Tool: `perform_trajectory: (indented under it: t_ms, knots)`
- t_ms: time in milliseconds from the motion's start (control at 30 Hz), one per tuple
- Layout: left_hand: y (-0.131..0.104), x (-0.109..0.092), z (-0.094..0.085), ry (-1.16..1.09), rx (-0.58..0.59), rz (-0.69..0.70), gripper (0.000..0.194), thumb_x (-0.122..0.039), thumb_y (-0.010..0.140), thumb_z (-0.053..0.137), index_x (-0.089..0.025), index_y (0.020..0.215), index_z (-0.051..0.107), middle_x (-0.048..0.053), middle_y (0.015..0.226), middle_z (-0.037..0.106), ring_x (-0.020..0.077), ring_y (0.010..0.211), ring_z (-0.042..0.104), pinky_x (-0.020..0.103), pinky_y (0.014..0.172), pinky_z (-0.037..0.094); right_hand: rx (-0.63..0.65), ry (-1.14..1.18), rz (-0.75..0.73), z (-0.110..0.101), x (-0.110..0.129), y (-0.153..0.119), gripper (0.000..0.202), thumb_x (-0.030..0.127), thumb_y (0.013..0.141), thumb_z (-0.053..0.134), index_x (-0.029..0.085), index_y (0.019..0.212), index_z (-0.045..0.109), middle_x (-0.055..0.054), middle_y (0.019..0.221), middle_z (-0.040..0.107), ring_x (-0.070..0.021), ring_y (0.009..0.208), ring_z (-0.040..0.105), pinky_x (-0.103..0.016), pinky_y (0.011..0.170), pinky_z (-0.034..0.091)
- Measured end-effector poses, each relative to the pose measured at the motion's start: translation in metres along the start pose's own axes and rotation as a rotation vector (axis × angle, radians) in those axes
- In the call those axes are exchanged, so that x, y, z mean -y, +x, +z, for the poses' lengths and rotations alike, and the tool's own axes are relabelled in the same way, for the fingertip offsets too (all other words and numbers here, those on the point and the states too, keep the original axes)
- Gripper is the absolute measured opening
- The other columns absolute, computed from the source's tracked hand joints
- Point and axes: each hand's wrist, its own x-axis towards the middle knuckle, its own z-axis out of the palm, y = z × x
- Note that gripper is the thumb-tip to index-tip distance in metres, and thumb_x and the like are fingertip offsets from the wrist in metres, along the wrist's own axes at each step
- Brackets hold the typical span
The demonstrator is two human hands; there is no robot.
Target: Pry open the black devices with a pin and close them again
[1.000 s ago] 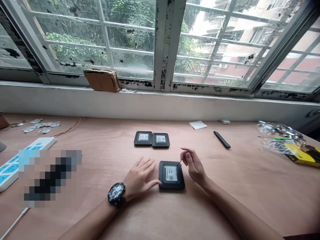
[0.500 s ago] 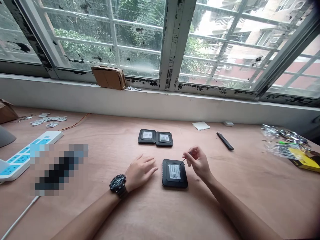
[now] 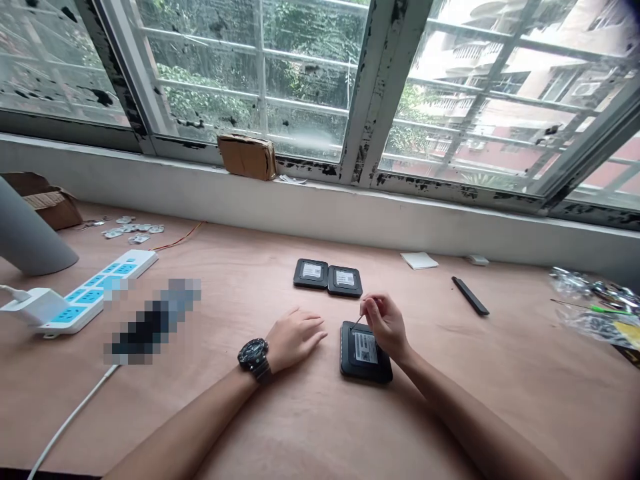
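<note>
A black square device [image 3: 366,353] with a white label lies flat on the wooden table. My right hand [image 3: 385,323] is above its upper right part, fingers pinched round a thin metal tool [image 3: 357,323] whose tip meets the device near its top left corner. Left of the device, my left hand [image 3: 296,339] rests on the table with its fingers spread, holding nothing and not touching the device. A black watch [image 3: 254,355] is on the left wrist. Behind the hands, two similar black devices [image 3: 311,274] [image 3: 345,281] lie side by side, label up.
At the left are a power strip [image 3: 103,291], a blurred dark object [image 3: 153,322] and a grey cylinder [image 3: 33,230]. A black bar [image 3: 470,296] and white pad [image 3: 419,261] lie back right, with plastic bags [image 3: 593,327] at far right. A carton [image 3: 247,157] stands on the sill.
The view has shifted, so most things appear further right. The right hand with the tool has moved left over the device, from its top right to its top left corner.
</note>
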Motion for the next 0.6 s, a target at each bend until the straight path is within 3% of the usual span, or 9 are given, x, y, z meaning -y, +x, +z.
perform_trajectory:
  t_ms: [200, 333, 467, 600]
  knots:
    - [-0.001, 0.001, 0.002, 0.008, 0.003, 0.052, 0.023, -0.036, 0.105, 0.052, -0.024, 0.107, 0.072, 0.004, 0.111, 0.074, 0.0215, 0.105, 0.067, 0.04, 0.102, 0.046, 0.058, 0.014, 0.005, -0.004, 0.004, 0.0, 0.032, 0.05, 0.105, 0.043, 0.024, 0.104, 0.062, -0.002, 0.079, 0.061, -0.0143, 0.059, 0.05, -0.027, 0.047, 0.04]
    - [-0.001, 0.001, 0.002, 0.016, 0.006, 0.071, 0.024, -0.036, 0.105, 0.051, -0.024, 0.108, 0.072, 0.004, 0.108, 0.075, 0.0218, 0.105, 0.067, 0.04, 0.102, 0.046, 0.107, -0.011, 0.043, -0.007, 0.007, 0.001, 0.033, 0.05, 0.105, 0.044, 0.025, 0.105, 0.065, -0.002, 0.081, 0.063, -0.0139, 0.056, 0.049, -0.029, 0.051, 0.045]
    - [-0.001, -0.003, 0.001, 0.03, 0.004, 0.075, 0.023, -0.033, 0.105, 0.051, -0.023, 0.112, 0.071, 0.004, 0.113, 0.074, 0.0213, 0.108, 0.067, 0.045, 0.111, 0.041, 0.182, 0.005, 0.059, -0.008, 0.01, 0.006, 0.026, 0.047, 0.098, 0.06, 0.023, 0.098, 0.069, -0.004, 0.097, 0.064, -0.0125, 0.063, 0.057, -0.032, 0.062, 0.056]
    - [0.0, -0.015, 0.006, 0.047, -0.046, 0.171, 0.024, -0.027, 0.104, 0.05, -0.02, 0.118, 0.069, 0.007, 0.116, 0.074, 0.0209, 0.11, 0.068, 0.047, 0.116, 0.04, 0.123, 0.106, 0.103, -0.009, 0.014, 0.011, 0.03, 0.045, 0.084, 0.078, 0.021, 0.08, 0.061, -0.005, 0.103, 0.061, -0.0126, 0.068, 0.059, -0.032, 0.061, 0.059]
